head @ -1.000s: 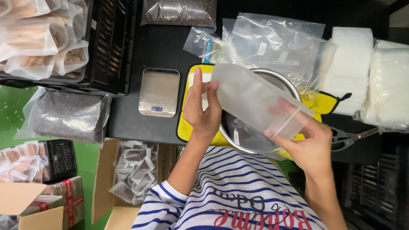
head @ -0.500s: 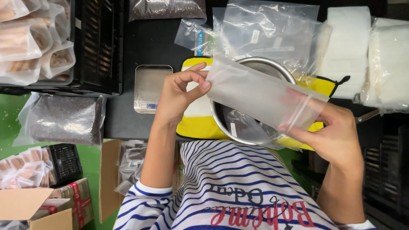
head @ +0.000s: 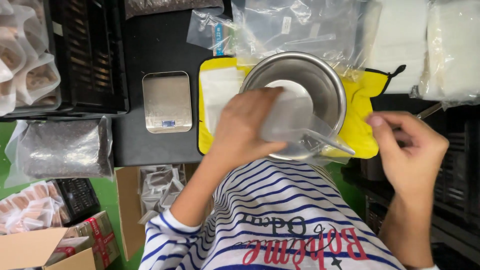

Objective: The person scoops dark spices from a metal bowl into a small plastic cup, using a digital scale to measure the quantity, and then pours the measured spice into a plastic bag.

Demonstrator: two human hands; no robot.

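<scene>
Frosted plastic, a small empty pouch (head: pixel 287 117), is pinched in the left hand (head: pixel 245 127), fingers closed on its near edge so that its mouth hangs over the steel bowl (head: pixel 327 82), probably to keep anything that spills inside the bowl. The right hand (head: pixel 412 150) hangs off to the side above the edge of the yellow mat (head: pixel 362 120), fingers loosely curled and apart, holding nothing and clear of the pouch. The bowl sits on the mat, which seems to be there to keep it from sliding on the black table (head: pixel 160 50). A small metal kitchen scale (head: pixel 167 101) lies just left of the mat, within easy reach. Clear bags (head: pixel 295 25) are heaped beyond the bowl, and white stacked pouches (head: pixel 400 45) lie to the right. A bag of dark grains (head: pixel 62 147) rests at the table's left edge, beside a black crate (head: pixel 87 55) of filled packs.
</scene>
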